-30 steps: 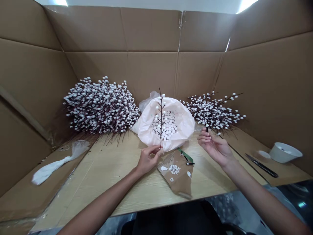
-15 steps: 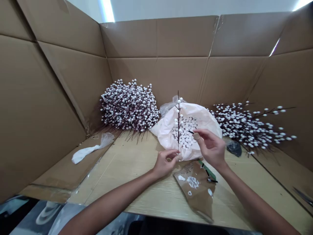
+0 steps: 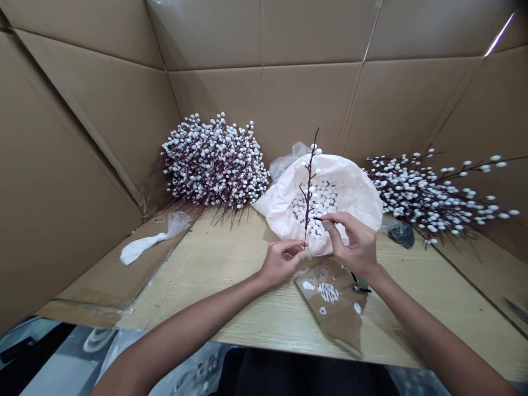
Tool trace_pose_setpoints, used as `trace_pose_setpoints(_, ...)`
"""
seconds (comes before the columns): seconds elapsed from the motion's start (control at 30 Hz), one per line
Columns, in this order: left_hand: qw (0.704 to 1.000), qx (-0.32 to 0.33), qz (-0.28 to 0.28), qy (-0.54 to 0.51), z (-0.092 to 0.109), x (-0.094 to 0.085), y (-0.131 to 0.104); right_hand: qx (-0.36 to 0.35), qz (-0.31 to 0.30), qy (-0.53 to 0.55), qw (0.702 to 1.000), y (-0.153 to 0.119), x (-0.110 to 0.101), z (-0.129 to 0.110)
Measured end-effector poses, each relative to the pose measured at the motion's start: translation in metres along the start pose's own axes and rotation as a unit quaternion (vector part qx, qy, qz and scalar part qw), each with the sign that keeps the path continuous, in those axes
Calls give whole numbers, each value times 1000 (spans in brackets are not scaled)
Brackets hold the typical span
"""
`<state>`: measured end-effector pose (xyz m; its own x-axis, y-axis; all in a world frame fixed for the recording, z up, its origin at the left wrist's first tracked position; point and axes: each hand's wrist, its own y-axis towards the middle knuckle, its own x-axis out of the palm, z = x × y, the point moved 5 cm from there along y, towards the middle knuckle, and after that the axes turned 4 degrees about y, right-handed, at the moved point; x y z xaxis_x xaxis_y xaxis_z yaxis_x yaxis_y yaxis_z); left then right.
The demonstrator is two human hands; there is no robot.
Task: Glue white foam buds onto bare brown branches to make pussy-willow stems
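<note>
My left hand (image 3: pixel 284 263) pinches the lower end of a dark brown stem (image 3: pixel 308 192), which stands nearly upright and bears several white berries. My right hand (image 3: pixel 355 242) is closed on a small black stick (image 3: pixel 317 218), its tip pointing left close to the stem. Behind both hands lies an open pinkish-white bag (image 3: pixel 361 192) with many loose white berries (image 3: pixel 325 193) inside. Below the hands is a brown cardboard piece (image 3: pixel 340 324) with white patches and some black and green bits at its upper right edge.
A large bundle of white-berried stems (image 3: pixel 216 162) lies at the back left, and another bundle (image 3: pixel 433 192) at the right. A white plastic piece (image 3: pixel 142 247) rests on the left. A dark packet (image 3: pixel 401 235) and scissors (image 3: pixel 515 309) are on the right. Cardboard walls (image 3: pixel 305 104) surround the table.
The view has tilted downward. The stem now leans to the right and shows more bare twigs on its left side. My right hand still holds the black stick beside it.
</note>
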<state>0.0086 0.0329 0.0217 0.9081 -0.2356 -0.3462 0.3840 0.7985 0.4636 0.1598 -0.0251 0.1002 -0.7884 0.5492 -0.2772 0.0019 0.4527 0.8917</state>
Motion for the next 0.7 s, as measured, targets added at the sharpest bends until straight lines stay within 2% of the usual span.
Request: trace_pose_setpoints(0.7,1000,-12,-1,0,2,0,0,-13,9,-38,999,-1,-4,2)
